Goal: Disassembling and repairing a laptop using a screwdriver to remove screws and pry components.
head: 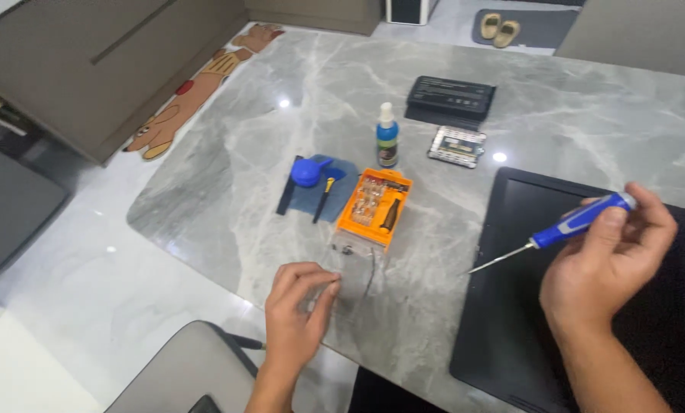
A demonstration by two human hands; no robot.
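The grey marble-pattern table (227,191) fills most of the view and carries all the items. A black laptop (526,306), lying flat with its underside up, occupies the right near corner.

The right hand (602,268) is closed around a blue-handled precision screwdriver (579,222). Thumb and fingers wrap the handle; the thin metal shaft points down and left, its tip just above the left edge of the laptop. Whether the tip touches the laptop cannot be determined.

The left hand (296,313) rests at the near table edge with fingers curled and thumb and forefinger pinched together. The pinch sits beside a clear plastic lid (357,268) lying flat on the table. Whether anything small is held in the pinch cannot be determined.

Just beyond the lid lies an orange screwdriver bit case (374,206), open, with rows of bits and a dark handle inside. Left of the case lies a blue cloth (335,191) bearing a blue air blower (309,171) and a small yellow-topped tool (324,197). A dark flat strip (289,195) lies along the cloth's left edge.

A blue spray bottle (387,138) with a white cap stands upright behind the case. Farther back lie a black battery pack (451,98) and, near it, a small silver module (456,145).

Room: pale tiled floor, grey cabinets at upper left, an animal-shaped floor mat (197,88), and a pair of slippers (499,29) on a dark mat at the top.
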